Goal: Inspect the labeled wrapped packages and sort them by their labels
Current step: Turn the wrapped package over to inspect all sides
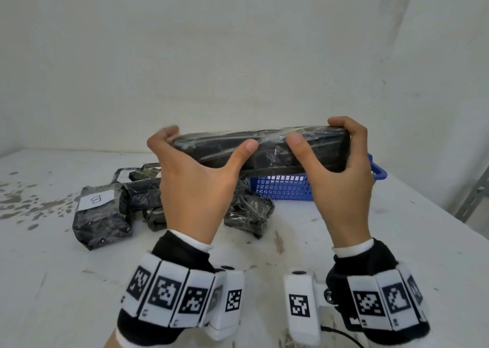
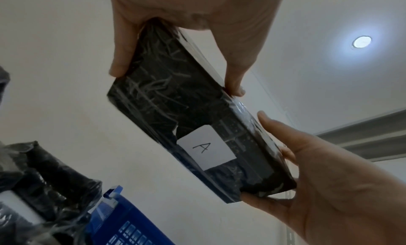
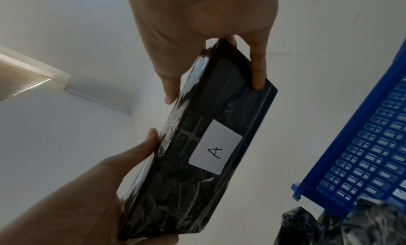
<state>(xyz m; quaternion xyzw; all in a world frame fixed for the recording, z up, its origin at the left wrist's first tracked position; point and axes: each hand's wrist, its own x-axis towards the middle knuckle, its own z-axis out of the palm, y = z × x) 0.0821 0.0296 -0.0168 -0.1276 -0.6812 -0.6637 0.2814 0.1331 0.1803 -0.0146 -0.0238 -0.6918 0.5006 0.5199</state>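
Both wrists, strapped with patterned marker bands, sit closest to the head camera, and above them the left hand and right hand hold one long black package up in the air over the middle of the bench, one hand at each end. On each hand the fingers curl over the top edge and the thumb presses the near face, so both hands are clamped on the package. Its white label, marked A, faces down and away from the person and shows only in the wrist views. Under the package, toward the far edge of the bench, lies a heap of other wrapped packages; one at the left of the heap shows a label reading B. A blue basket stands just right of the heap. My worry is the clear film: it looks slick, and the grip is by the ends only, so turning the package to read the label could let one end slip and drop it onto the heap. Since the label faces away, it could also be misread or skipped, and the package sent to the wrong side. Which place belongs to A I cannot tell.
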